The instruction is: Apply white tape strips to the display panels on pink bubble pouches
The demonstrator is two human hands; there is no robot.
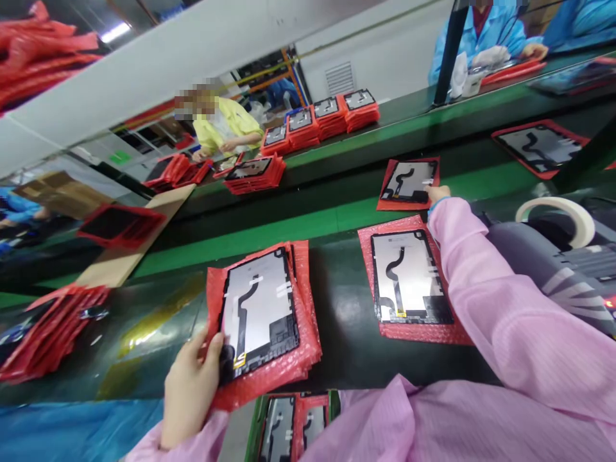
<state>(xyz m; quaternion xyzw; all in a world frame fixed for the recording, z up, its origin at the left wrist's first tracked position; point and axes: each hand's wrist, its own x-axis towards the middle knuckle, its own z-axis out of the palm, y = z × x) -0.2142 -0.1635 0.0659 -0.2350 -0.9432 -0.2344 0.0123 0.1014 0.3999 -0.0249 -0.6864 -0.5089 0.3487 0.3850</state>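
Observation:
My left hand (195,378) is closed on the left edge of a tablet screen panel (262,308), thumb on top. This panel has a silver back and a black flex cable, and lies tilted on red bubble-wrap bags (308,346). Across the bench, my right hand (437,192) pinches the right edge of a second tablet screen panel (409,179) on a red bag over the green belt. Between my arms, a third panel (409,276) rests on its own red bubble-wrap bag (423,330), touched by neither hand.
Red-bagged panels (52,327) are piled at the left. More stacks (327,119) line the far ledge. A tape roll (558,215) lies on grey equipment at the right. Below the bench edge, a green crate (255,430) holds panels. A worker in yellow (226,125) sits opposite.

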